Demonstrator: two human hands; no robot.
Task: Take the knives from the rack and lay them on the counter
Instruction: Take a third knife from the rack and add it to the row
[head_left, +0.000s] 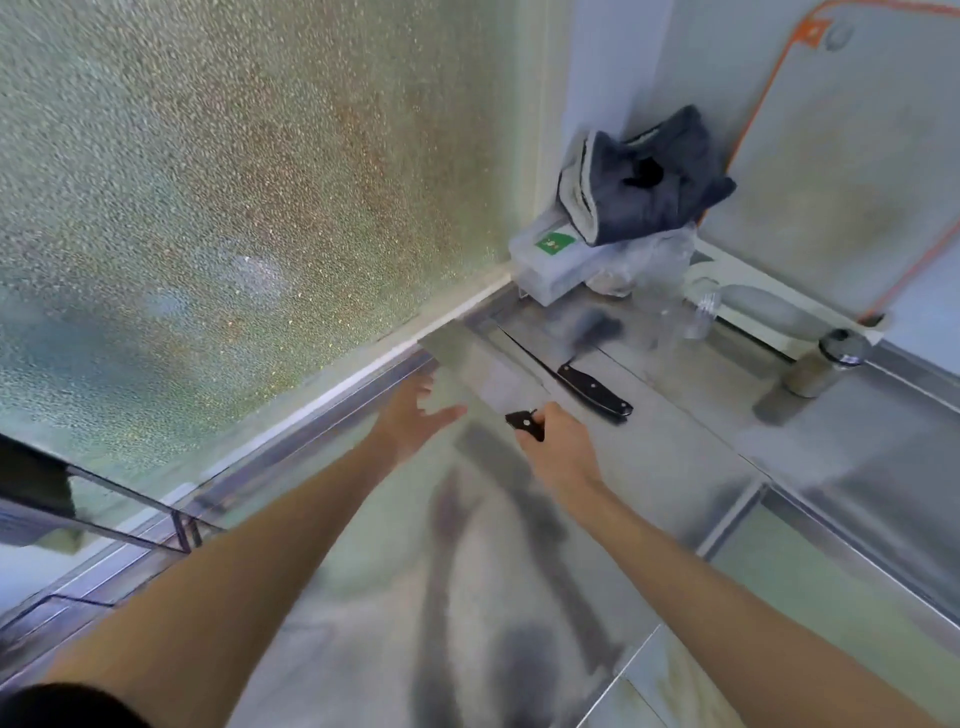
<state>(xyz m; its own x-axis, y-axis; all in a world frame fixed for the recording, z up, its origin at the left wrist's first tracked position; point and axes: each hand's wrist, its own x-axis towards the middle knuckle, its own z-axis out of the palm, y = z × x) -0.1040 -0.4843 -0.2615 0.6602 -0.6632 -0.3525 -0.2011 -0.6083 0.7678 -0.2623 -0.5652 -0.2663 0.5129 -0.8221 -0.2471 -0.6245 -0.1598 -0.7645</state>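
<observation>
My right hand (558, 441) is wrapped around the black handle of a cleaver (480, 371), fist closed, with the broad steel blade reaching forward and up from my knuckles toward the back edge of the counter (675, 457), where the frosted glass panel (234, 182) meets it. My left hand (415, 415) is spread wide and holds nothing; it hangs just beside the blade's left side, fingers pointing at the back edge.

A black-handled slicing knife (571, 376) already lies flat on the steel, just to the right of the cleaver, its tip aimed at the back corner, where a folded dark cloth (644, 176) sits on a clear plastic box (550, 260). A cutting board (857, 156) leans against the wall on the right.

I judge the step to be laying the cleaver down next to that knife. To do it well I would lower the blade flat, parallel to the slicing knife and apart from it, letting the far end of the blade touch first and the handle last. My open hand sits close to the blade, so I would draw it clear before the steel comes down. The blade is motion-blurred, and I cannot tell whether it touches the counter yet.
</observation>
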